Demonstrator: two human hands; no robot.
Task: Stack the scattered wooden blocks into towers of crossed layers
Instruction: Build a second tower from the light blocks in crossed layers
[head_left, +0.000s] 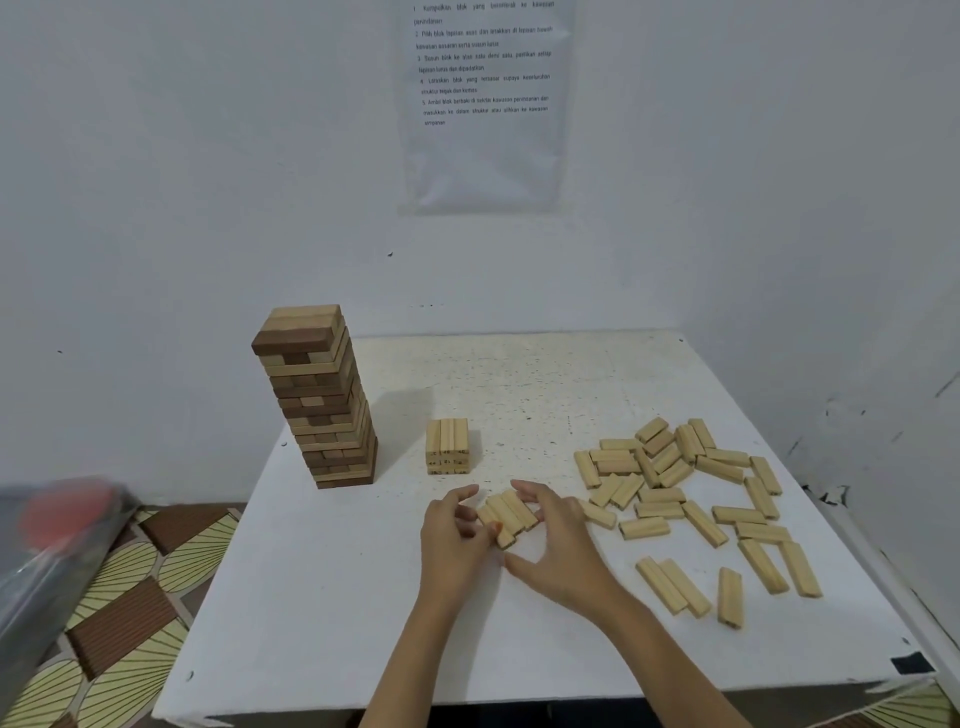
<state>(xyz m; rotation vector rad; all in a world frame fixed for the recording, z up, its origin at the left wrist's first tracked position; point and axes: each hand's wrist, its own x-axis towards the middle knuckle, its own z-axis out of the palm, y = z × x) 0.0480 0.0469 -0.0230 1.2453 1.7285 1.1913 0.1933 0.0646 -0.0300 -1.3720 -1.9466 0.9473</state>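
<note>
White walls meet behind a speckled white table (322, 597), with a printed instruction sheet (483, 104) taped up above it. At the table's far left stands a tall tower (317, 400) of mixed dark and pale blocks. Near the middle sits a short tower (448, 447) of pale blocks, about 3 layers high, its top layer running away from the person. Many loose blocks (691, 488) lie scattered over the right side.

Just in front of the short tower, the person gathers a row of blocks (509, 512), seemingly 3, lying side by side at a slant. The left hand (452, 540) curls its fingers against the row's left side. The right hand (561, 551) arches over it, fingers at the far end and thumb at the near end, so the 2 hands pinch the row between them.

The step appears to be squaring this set before it goes on as the next layer. To do it well, the person should press the long sides flush and tap the ends level while the blocks rest on the table. The set should then be lifted as 1 unit with even pressure and turned crosswise to the top layer. It should be lowered flat, not slid, since a sideways shove could shift the layers beneath.
</note>
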